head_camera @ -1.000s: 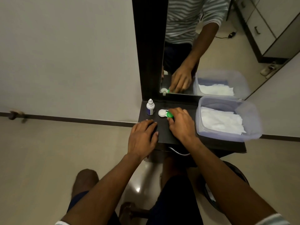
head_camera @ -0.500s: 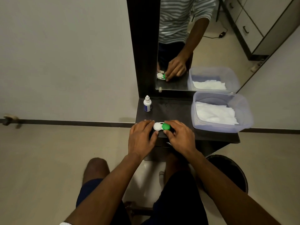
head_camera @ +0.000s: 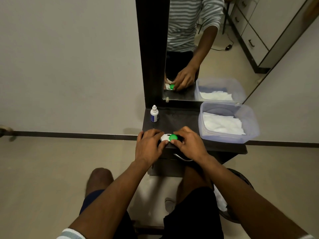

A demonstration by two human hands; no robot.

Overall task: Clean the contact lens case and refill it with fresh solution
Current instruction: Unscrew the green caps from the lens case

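We see the left hand curled around the white cap of the contact lens case, the right hand pinching its green-capped end. The case sits at the shelf's near edge, well in front of the solution bottle. Since half a second ago, both grips have held, barely shifting.

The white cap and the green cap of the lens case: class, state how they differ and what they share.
The white cap sits on the left, at the left hand; the green cap sits on the right, at the right hand. They differ in colour. Both are round, similar in size, side by side on one lens case.
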